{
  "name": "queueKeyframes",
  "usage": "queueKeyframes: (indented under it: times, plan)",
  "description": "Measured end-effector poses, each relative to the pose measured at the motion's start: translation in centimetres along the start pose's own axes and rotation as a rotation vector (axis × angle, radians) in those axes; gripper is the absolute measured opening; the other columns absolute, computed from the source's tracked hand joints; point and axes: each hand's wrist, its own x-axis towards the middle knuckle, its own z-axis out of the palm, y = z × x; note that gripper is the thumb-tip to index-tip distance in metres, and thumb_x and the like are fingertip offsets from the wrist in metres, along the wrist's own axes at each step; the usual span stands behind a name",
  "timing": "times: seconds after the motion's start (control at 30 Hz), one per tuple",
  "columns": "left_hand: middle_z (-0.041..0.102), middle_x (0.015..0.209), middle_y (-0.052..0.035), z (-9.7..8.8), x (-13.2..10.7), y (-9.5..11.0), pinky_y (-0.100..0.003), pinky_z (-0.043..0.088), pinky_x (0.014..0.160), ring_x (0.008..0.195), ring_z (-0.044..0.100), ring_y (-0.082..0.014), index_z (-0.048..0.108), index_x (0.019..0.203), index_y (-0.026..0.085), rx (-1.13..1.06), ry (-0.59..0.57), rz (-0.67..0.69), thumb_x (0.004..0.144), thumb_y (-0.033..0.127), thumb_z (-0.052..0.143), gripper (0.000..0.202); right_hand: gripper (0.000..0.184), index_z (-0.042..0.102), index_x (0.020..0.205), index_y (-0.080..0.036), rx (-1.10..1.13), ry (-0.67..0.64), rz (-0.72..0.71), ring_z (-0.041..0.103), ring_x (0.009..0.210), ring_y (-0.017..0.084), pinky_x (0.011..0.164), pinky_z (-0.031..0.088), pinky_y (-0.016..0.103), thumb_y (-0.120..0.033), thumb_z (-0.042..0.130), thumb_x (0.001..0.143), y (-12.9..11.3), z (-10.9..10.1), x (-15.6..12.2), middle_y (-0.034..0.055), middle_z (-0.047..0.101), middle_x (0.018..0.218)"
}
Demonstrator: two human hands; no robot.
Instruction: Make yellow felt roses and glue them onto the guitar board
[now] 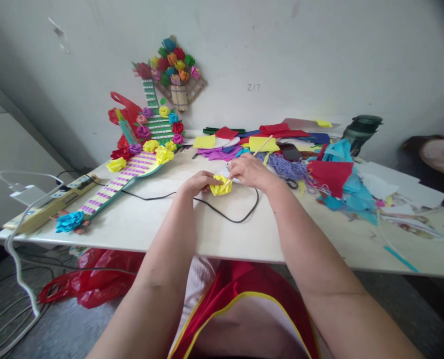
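Note:
Over the middle of the white table [162, 219], my left hand [198, 183] is closed on the left side of a yellow paper flower [220, 186]. My right hand [248, 170] pinches a thin wooden stick [262, 145], whose lower end reaches the flower's right side. The stick slants up and to the right past the hand. Crumpled petals hide part of my left fingertips. A black cable [240, 219] loops on the table just below the flower.
To the left lies a guitar-shaped craft [107, 185] with paper flowers, near a power strip [53, 202]. Another flowered craft [160, 124] leans on the wall. Coloured sheets [225, 144], purple yarn [287, 168], blue paper scraps [356, 192] and a dark bottle [361, 134] fill the back and right.

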Motion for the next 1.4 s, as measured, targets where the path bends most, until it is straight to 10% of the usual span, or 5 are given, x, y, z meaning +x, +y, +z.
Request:
queueKeyframes:
  times: [1.4]
  plan:
    - [0.055, 0.052, -0.0005, 0.1, 0.2, -0.2, -0.021, 0.027, 0.045, 0.045, 0.044, -0.0066, 0.066, 0.064, 0.009, -0.116, 0.02, -0.001, 0.05, 0.028, 0.087, 0.031, 0.02, 0.082, 0.085, -0.022, 0.037, 0.02, -0.006, 0.06, 0.081, 0.017, 0.083, 0.03, 0.034, -0.013, 0.064, 0.084, 0.3, 0.2, 0.4, 0.0051, 0.076, 0.09]
